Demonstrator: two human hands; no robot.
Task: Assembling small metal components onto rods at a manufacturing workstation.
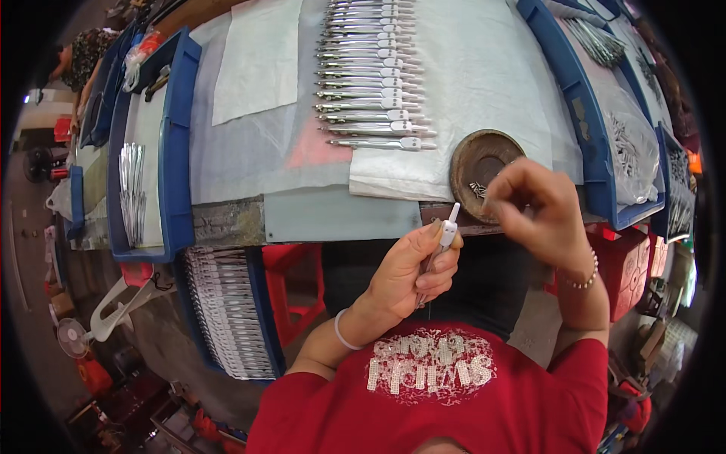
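My left hand is closed around a drawing compass in front of the table edge. The compass's white head and handle point up and away from me, while its metal legs run down through my fingers. At the near rim of a round brown dish, my right hand has its thumb and fingertips drawn together. Whatever lies between those fingertips is too small to make out. Small metal screws lie in the dish. Beyond it, several similar compasses form a neat stacked row on white paper, heads toward the right.
To the left a blue tray holds thin metal legs. Below it, another blue crate is filled with rows of compasses. On the right a long blue tray contains a plastic bag of metal parts. A red stool stands under the table.
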